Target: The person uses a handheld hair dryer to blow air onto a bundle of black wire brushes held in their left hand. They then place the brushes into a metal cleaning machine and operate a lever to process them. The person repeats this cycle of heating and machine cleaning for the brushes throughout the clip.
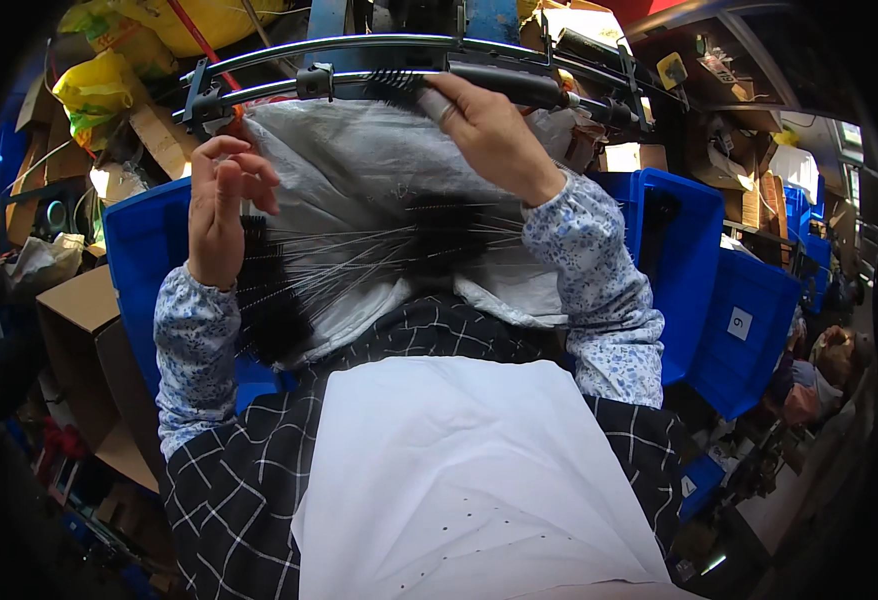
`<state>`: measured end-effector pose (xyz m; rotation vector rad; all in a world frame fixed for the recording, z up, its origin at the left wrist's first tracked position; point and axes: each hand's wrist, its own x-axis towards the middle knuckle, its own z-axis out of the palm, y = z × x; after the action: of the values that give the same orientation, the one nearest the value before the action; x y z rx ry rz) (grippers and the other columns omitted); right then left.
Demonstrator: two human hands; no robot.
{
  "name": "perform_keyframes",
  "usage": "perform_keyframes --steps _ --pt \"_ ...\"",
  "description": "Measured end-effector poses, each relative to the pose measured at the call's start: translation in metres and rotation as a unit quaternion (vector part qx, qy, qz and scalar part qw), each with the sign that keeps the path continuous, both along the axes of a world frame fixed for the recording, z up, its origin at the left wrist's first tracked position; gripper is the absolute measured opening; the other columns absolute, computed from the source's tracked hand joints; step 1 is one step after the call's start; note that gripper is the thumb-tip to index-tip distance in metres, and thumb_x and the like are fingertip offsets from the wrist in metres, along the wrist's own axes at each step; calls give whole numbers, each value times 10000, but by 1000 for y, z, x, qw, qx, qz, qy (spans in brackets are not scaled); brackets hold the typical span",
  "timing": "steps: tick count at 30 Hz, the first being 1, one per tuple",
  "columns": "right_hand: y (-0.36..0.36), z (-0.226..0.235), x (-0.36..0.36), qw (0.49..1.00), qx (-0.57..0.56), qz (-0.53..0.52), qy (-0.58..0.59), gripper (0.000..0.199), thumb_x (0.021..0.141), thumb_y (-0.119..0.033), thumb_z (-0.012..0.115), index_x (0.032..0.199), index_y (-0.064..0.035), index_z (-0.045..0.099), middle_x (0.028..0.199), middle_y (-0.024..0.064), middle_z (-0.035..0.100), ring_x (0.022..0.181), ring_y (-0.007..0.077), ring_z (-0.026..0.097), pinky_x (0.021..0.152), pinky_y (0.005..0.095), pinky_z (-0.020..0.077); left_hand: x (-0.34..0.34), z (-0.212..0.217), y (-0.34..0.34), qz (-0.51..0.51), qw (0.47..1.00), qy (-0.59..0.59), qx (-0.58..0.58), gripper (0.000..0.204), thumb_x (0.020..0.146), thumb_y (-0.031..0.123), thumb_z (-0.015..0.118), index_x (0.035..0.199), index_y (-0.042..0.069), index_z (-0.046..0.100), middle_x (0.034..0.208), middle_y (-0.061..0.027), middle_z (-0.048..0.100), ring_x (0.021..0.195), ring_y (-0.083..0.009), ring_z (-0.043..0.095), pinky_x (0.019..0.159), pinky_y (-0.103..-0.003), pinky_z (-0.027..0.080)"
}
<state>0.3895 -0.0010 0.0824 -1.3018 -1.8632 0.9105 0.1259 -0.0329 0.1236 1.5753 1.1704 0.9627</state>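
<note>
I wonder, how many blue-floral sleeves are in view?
2: left sleeve, below the raised left hand; right sleeve, below the right hand, which is at the black bristles.

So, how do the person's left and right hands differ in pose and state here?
The left hand has fingers loosely curled with nothing visible in it; the right hand is at the black bristles, its exact grip unclear.
The left hand sits lower in the picture than the right hand.
Both emerge from blue-patterned white sleeves.
</note>
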Motion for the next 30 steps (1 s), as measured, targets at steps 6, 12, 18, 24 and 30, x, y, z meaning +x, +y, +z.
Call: perform_keyframes --steps 6,12,18,24,30 --pt "87 -43 61 886 176 -307 -301 188 772 -214 506 919 -161 610 775 80 607 808 266 538 711 397 395 -119 -33 -39 43 876 474 -82 226 852 225 487 902 5 469 783 -105 530 706 -203 518 657 -290 415" --pt "96 -44 60 887 216 -280 -296 180 769 -213 510 911 -155 604 751 67 600 773 267 535 705 401 385 -123 -47 -54 164 924 283 -200 183 845 185 503 857 3 481 698 -70 520 631 -124 469 585 -253 389" --pt "100 -46 62 895 216 -273 -278 177 767 -210 514 905 -146 604 748 70 597 762 268 535 709 401 383 -133 -59 -52 75 912 378 -142 172 860 189 483 835 19 479 661 -15 470 603 -88 400 558 -220 354" --pt "102 -54 65 897 225 -265 -272 173 760 -206 523 899 -141 603 730 70 587 760 273 536 715 398 383 -109 -39 -44 170 948 260 -67 189 882 209 455 821 31 461 686 27 412 629 -54 355 565 -186 316" --pt "110 -52 65 883 211 -278 -315 236 781 -155 446 960 -149 598 913 55 578 950 238 466 844 429 326 -115 -21 -18 284 955 69 54 214 892 238 431 878 29 477 750 20 464 676 -48 411 635 -171 346"
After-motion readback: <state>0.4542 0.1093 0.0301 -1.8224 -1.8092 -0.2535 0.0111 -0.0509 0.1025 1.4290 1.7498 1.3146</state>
